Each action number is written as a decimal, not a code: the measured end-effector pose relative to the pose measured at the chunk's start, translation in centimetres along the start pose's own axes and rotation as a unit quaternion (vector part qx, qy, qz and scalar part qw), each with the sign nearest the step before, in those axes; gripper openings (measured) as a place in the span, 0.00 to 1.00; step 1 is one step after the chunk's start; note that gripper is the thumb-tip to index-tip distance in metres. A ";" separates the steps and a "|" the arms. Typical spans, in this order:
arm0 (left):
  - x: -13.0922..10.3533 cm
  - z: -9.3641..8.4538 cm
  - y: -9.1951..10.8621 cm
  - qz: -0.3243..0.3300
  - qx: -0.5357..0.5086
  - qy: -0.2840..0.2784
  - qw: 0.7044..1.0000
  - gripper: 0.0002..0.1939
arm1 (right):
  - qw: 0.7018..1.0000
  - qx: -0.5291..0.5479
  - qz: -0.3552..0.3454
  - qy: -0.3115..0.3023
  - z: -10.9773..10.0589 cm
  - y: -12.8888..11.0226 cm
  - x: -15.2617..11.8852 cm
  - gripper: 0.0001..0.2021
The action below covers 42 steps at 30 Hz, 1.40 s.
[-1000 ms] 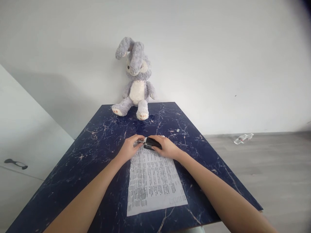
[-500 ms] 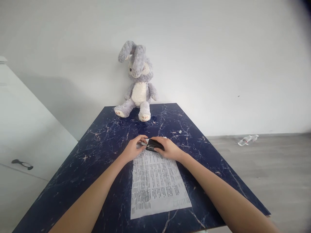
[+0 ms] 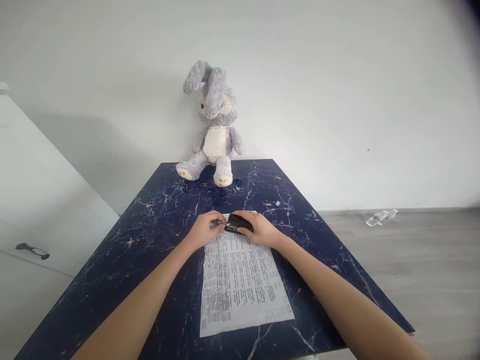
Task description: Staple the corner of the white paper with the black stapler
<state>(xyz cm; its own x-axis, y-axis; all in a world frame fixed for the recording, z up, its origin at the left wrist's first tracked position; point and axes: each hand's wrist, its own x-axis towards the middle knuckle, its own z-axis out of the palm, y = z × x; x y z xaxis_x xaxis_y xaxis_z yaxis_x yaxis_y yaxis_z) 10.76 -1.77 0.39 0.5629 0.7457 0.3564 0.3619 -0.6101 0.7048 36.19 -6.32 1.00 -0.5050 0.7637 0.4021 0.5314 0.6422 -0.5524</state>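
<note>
A black stapler (image 3: 240, 224) lies over the top end of a printed sheet of paper (image 3: 243, 280). My right hand (image 3: 260, 229) is wrapped round the stapler from the right, thumb on the near side. At the stapler's left end, my left hand (image 3: 205, 227) has thumb and forefinger pinched together on a small silvery metal strip (image 3: 222, 222). Whether that strip is staples or part of the stapler I cannot tell. The sheet's upper edge is partly hidden by both hands and the stapler.
The dark blue marbled table (image 3: 165, 200) bears a grey plush rabbit (image 3: 216, 140) sitting at its far edge. A tiny pale scrap (image 3: 278, 203) lies to the right. White cabinet (image 3: 45, 190) stands left; crumpled clear plastic (image 3: 380, 217) lies on the floor.
My left fingers have closed more tightly and brought the metal strip closer to the stapler's left end, so less of it shows. My right hand keeps its hold.
</note>
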 end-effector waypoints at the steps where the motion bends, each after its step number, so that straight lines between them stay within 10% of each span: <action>1: 0.0 0.0 0.0 -0.002 0.001 0.000 1.000 0.04 | 1.000 0.003 0.006 0.002 -0.1 0.0 0.0 0.23; 12: -0.5 -0.1 0.2 -0.019 -0.088 -0.073 0.993 0.11 | 0.994 0.107 0.000 -0.009 -3.9 2.6 -1.2 0.21; 28: -0.8 1.0 2.0 0.012 -0.063 -0.050 0.997 0.07 | 0.989 0.114 -0.086 0.024 -1.1 -1.3 -0.2 0.19; 33: -0.8 1.5 1.8 0.014 0.044 0.007 0.999 0.09 | 0.994 0.041 0.030 0.096 -3.5 0.8 -0.8 0.21; 37: -1.1 2.0 1.3 0.048 0.141 -0.059 0.987 0.19 | 0.963 -0.065 0.166 0.202 -5.7 4.8 -1.8 0.22; 42: -1.5 2.3 0.6 0.043 0.182 -0.120 0.975 0.24 | 0.965 -0.128 0.198 0.118 -6.9 7.1 -2.7 0.23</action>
<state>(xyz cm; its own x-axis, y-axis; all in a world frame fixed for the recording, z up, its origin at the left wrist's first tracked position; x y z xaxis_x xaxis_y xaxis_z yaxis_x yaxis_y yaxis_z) 11.84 -3.82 -1.13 0.7440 0.6308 0.2203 0.5217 -0.7544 0.3983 46.06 -3.41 1.07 -0.0753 0.9267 0.3682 0.8170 0.2690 -0.5101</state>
